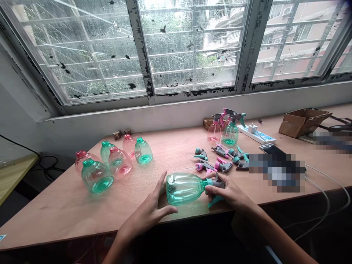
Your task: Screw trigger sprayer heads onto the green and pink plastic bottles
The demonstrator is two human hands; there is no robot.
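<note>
A clear green spray bottle (184,189) lies sideways in the air over the table's front edge, its base toward the left. My right hand (229,189) is closed around its grey and teal spray head (217,183), which sits on the bottle's neck. Thumb and fingers of my left hand (150,211) are spread apart around the base; whether they touch it I cannot tell. Behind the bottle lie several loose spray heads (225,167), grey with pink or teal parts. To the left stand several bottles without heads, among them a green bottle (97,178) and a pink bottle (120,161).
Bottles with heads fitted, one green (230,134) and one pink (213,132), stand by the wall. Right of them are a power strip (257,135), a phone (275,151) partly blurred out, and an open cardboard box (302,123). White cables (328,198) hang over the front edge.
</note>
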